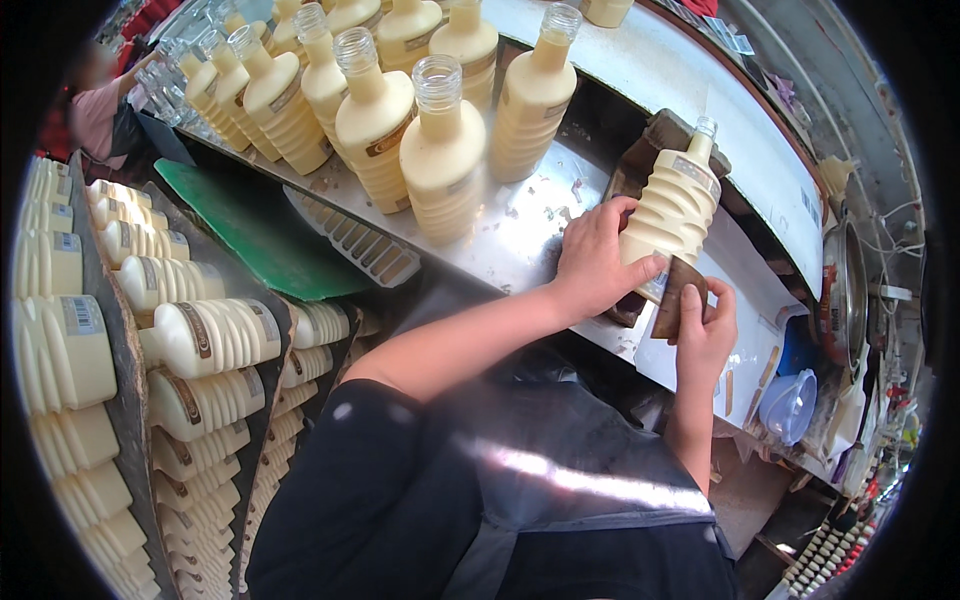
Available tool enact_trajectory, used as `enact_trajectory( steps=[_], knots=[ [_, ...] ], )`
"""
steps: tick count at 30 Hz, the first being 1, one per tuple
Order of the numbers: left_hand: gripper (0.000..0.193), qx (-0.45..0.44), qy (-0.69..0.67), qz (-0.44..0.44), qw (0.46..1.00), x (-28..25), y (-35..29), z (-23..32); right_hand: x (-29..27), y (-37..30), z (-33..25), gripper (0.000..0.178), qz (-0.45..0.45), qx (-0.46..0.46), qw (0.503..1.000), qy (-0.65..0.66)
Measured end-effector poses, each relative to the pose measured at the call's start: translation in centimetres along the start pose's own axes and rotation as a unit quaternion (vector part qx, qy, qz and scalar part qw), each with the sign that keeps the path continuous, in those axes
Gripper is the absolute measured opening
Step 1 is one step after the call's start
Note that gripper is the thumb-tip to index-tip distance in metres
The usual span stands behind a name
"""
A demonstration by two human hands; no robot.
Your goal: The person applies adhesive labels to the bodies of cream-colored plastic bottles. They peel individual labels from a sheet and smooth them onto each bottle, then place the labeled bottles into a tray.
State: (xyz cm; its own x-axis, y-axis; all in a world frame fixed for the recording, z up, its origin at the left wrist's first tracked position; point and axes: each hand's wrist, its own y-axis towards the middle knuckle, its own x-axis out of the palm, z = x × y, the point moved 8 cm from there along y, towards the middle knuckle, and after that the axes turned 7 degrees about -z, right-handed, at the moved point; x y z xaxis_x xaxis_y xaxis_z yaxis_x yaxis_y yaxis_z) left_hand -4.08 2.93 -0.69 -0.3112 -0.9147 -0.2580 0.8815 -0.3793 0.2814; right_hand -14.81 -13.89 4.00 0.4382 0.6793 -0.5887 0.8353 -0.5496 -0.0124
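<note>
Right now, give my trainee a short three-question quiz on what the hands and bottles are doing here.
1. True or false: the left hand holds the ribbed cream bottle at its lower end.
2. What does the right hand press against that bottle? A) a brown label B) a cap C) a brush
3. Fill in: the upright bottles on the metal bench have ___ caps.

Key: 1 true; 2 A, the brown label; 3 no.
</note>
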Motion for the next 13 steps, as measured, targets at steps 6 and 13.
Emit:
enact_trajectory(
  steps=[6, 13],
  knots=[
    [0.061, 0.004, -0.017, 0.02, 1.0, 0.9, 0.0, -0.9, -0.9, 0.4, 1.9, 0.025, -0.003, -0.01, 0.996, 0.087],
    [0.06, -0.051, -0.114, 0.004, 0.992, 1.2, 0.6, -2.8, -1.3, -3.2, -8.0, 0.035, 0.132, -0.409, 0.867, -0.252]
  ],
)
